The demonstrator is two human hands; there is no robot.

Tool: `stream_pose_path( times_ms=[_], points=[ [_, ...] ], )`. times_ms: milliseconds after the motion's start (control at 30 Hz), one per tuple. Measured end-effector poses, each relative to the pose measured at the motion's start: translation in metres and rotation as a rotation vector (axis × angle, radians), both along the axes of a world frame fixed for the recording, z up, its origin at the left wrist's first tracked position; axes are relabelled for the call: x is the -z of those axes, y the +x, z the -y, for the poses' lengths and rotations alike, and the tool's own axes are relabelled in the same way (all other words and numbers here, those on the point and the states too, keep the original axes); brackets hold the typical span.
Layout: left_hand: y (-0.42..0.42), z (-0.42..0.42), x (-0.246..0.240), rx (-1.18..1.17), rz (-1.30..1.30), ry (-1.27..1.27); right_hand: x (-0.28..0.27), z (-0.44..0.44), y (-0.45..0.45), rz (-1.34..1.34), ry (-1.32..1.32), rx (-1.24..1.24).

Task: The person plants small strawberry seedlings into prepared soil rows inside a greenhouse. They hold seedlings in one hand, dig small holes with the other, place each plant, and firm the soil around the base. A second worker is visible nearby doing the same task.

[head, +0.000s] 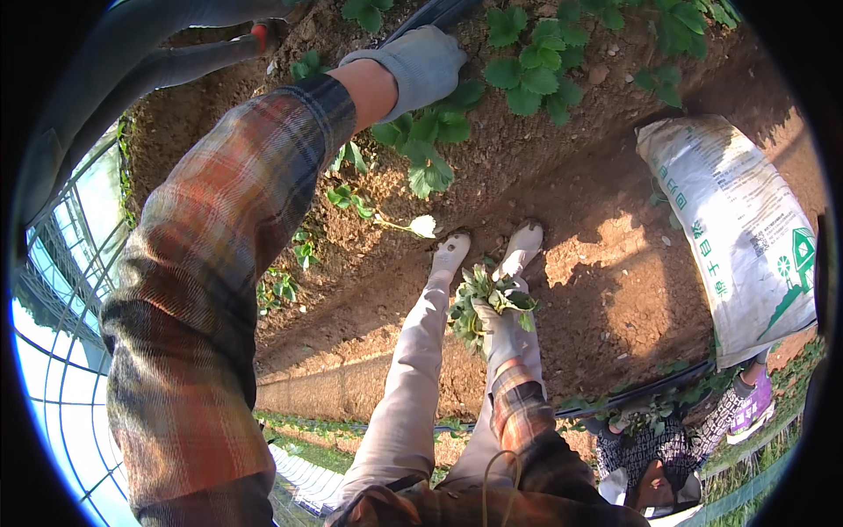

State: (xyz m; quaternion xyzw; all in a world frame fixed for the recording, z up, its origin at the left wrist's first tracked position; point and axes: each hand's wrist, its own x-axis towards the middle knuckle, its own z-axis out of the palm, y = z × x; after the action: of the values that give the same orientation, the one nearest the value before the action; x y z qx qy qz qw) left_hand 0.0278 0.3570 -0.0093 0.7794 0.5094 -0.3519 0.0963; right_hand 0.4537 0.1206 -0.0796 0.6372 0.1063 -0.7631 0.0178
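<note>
My left hand (425, 71), in a pale knitted glove, reaches over the soil ridge beside a black hose or strip (431, 16). Its fingers curl away from view, so whether they grip anything is hidden. Just below it grows a leafy strawberry plant (425, 141), with another strawberry plant (537, 66) to its right. In my gloved right hand (498, 329), held low in front of my legs, is a bunch of picked green leaves (471, 303). A thin stem with a bright, pale tip (421, 226) lies on the ridge near my feet.
A large white printed sack (737, 230) lies at the right. Below it, a person (658, 448) in patterned sleeves is among plants. Another person's legs (158, 66) show at upper left. My feet stand in the dirt furrow (593, 263); small plants (283, 290) grow at left.
</note>
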Motion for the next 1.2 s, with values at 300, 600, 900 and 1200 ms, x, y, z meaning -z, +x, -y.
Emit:
stream_pose_path(
  times_ms=[300, 600, 900, 1200],
  points=[
    [-0.003, 0.013, 0.01, -0.225, 0.045, 0.098, 0.004, 0.006, -0.008, -0.194, 0.13, 0.048],
    [0.001, 0.058, 0.004, -0.727, -0.03, 0.12, 0.065, 0.056, 0.04, -0.128, -0.078, 0.263],
    [-0.016, -0.016, -0.014, -0.302, -0.168, 0.249, 0.002, 0.0, -0.021, -0.092, 0.005, -0.006],
    [-0.049, 0.017, -0.015, -0.705, 0.345, 0.217, 0.008, -0.023, -0.014, -0.039, -0.003, 0.144]
  ],
)
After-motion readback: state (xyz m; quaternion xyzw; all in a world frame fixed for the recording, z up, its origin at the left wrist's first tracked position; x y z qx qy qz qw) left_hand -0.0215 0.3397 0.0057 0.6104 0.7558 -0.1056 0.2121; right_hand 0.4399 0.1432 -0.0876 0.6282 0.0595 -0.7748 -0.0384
